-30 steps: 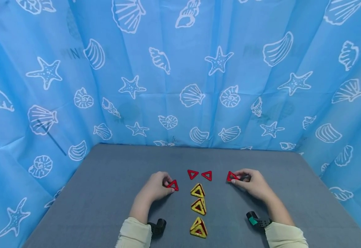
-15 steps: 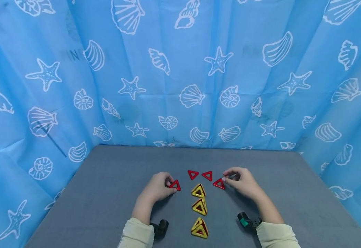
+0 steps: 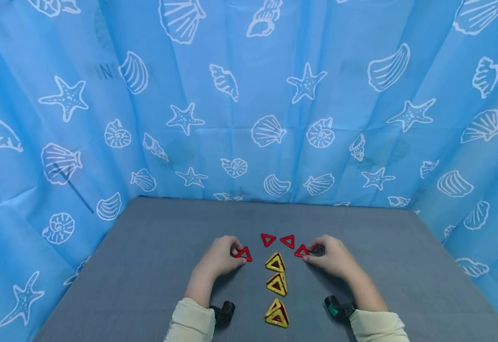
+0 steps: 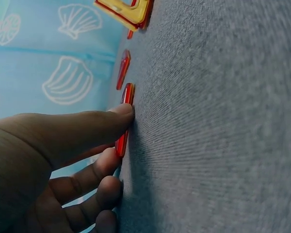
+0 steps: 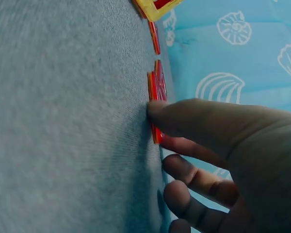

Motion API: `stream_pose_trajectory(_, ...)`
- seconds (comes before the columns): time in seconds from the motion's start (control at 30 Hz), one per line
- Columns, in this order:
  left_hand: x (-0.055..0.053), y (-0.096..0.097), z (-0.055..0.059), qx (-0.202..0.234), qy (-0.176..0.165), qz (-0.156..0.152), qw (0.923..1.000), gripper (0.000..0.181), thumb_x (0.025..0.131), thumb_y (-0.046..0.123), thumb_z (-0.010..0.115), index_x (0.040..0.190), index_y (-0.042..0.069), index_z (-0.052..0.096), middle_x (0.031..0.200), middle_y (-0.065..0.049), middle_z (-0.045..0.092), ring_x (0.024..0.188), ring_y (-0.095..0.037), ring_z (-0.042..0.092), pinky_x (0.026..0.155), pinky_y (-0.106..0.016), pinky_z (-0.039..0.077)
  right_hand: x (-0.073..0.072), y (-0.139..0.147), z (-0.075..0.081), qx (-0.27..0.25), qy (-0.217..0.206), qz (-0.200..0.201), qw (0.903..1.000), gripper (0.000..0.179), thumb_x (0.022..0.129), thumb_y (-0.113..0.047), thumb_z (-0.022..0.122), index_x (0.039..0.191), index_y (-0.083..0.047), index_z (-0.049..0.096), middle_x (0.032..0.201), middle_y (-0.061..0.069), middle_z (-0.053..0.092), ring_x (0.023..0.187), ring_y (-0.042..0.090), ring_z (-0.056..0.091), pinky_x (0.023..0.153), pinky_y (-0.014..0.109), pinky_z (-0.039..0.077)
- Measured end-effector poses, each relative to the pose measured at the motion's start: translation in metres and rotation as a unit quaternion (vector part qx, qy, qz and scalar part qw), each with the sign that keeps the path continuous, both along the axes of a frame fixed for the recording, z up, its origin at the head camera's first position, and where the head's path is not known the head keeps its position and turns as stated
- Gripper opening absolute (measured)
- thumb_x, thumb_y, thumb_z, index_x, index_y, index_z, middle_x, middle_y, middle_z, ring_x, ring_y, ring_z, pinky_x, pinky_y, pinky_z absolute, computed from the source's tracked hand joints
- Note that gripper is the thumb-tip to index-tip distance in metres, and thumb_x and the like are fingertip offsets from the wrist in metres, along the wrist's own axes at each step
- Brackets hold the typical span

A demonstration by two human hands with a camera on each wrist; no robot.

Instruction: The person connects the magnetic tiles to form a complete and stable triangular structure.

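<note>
My left hand (image 3: 222, 255) pinches a red triangular frame tile (image 3: 245, 254) between thumb and fingers, close over the grey table. On the other side, my right hand (image 3: 331, 254) pinches a second red triangle tile (image 3: 302, 251); its thumb (image 5: 157, 110) lies on the tile's face in the right wrist view. Two more red triangle tiles, one on the left (image 3: 267, 239) and one on the right (image 3: 287, 241), lie flat between the hands, farther back. Down the middle stand three yellow triangle pieces with red inside, the back one (image 3: 276, 262), the middle one (image 3: 277, 284) and the front one (image 3: 277, 313).
The grey cloth-covered table (image 3: 159, 266) ends at a blue curtain (image 3: 249, 104) printed with white shells and starfish. A black wrist camera mount (image 3: 223, 313) is on the left wrist, and another black mount (image 3: 338, 308) on the right.
My right hand has brought its red triangle tile left and toward me, near the yellow pieces. The left hand has shifted only slightly to the right with its tile.
</note>
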State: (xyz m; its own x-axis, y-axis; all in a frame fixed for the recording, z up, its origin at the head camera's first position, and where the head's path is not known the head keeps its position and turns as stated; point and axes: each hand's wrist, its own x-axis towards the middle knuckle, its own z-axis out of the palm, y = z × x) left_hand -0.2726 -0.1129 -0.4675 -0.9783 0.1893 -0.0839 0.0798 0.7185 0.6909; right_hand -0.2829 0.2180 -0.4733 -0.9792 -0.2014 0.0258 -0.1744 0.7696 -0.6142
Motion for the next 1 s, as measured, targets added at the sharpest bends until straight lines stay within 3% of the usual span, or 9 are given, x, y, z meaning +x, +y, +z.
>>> stream_pose_trajectory(0.2, 0.001, 0.002, 0.001, 0.001, 0.0, -0.004, 1.0, 0.024, 0.09, 0.018, 0.087, 0.106, 0.009, 0.072, 0.091, -0.006, 0.062, 0.08, -0.02, 0.055, 0.071, -0.037, 0.046, 0.003, -0.004, 0.004, -0.024, -0.006, 0.009, 0.9996, 0.014, 0.092, -0.013, 0.082, 0.102, -0.005, 0.076, 0.103, 0.01, 0.068, 0.079, 0.016, 0.054, 0.068, 0.03, 0.045)
stream_pose_trajectory(0.53, 0.0, -0.002, 0.001, 0.004, 0.003, -0.007, 1.0, 0.024, 0.09, 0.02, 0.086, 0.105, 0.01, 0.071, 0.089, -0.004, 0.06, 0.078, -0.02, 0.054, 0.07, -0.037, 0.046, -0.002, -0.006, 0.004, -0.055, -0.016, 0.02, 0.9981, 0.012, 0.097, -0.011, 0.076, 0.106, -0.005, 0.073, 0.094, 0.006, 0.07, 0.07, 0.015, 0.053, 0.061, 0.028, 0.044)
stream_pose_trajectory(0.8, 0.0, -0.002, 0.0, -0.002, 0.0, -0.002, 1.0, 0.025, 0.09, 0.022, 0.086, 0.106, 0.011, 0.071, 0.09, -0.004, 0.06, 0.079, -0.02, 0.055, 0.07, -0.037, 0.046, -0.004, -0.004, 0.003, -0.073, 0.0, 0.034, 0.9967, 0.013, 0.098, -0.013, 0.076, 0.108, -0.005, 0.076, 0.091, 0.003, 0.068, 0.071, 0.014, 0.055, 0.061, 0.028, 0.046)
stream_pose_trajectory(1.0, 0.002, 0.003, 0.0, 0.002, 0.005, -0.002, 1.0, 0.026, 0.09, 0.019, 0.086, 0.108, 0.009, 0.072, 0.089, -0.004, 0.06, 0.078, -0.02, 0.055, 0.07, -0.037, 0.046, -0.009, 0.001, 0.003, -0.096, 0.03, 0.056, 0.9934, 0.016, 0.098, -0.015, 0.078, 0.111, -0.007, 0.079, 0.096, 0.004, 0.074, 0.077, 0.013, 0.061, 0.063, 0.028, 0.052)
